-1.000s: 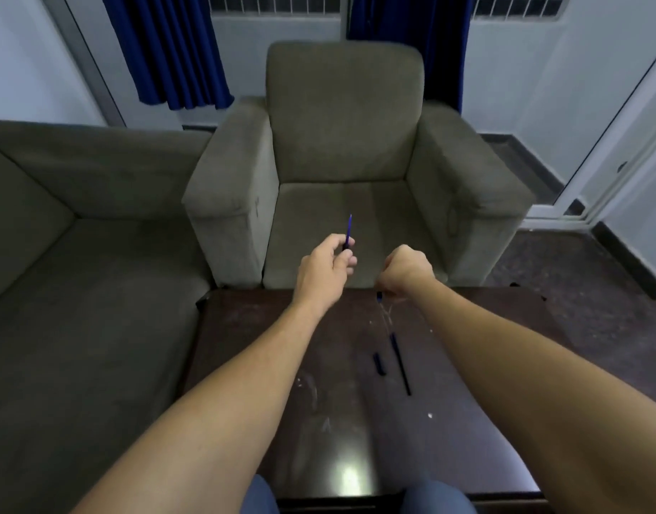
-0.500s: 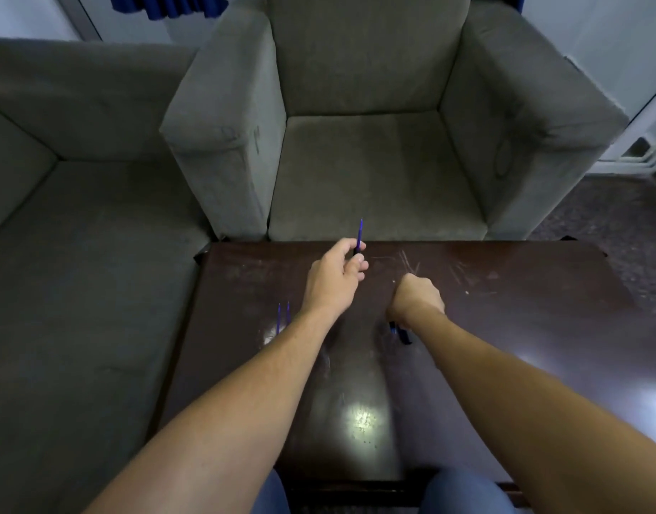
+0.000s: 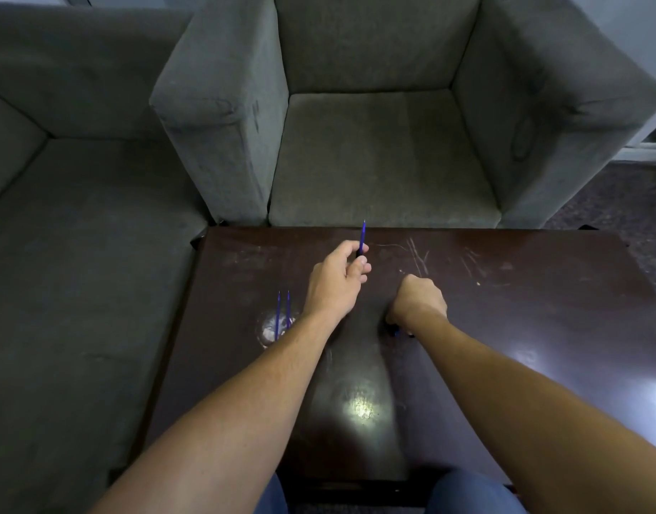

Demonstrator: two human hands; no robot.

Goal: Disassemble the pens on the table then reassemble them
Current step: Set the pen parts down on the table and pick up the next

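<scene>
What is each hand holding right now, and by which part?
Left hand pinches a blue pen refill at its lower end. Right hand is curled above a dark pen part; whether it grips it cannot be told.

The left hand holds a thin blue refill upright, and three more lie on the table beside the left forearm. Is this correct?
Not three: the head view shows two blue refills lying on the table beside the left forearm. The left hand does hold a thin blue refill upright.
</scene>
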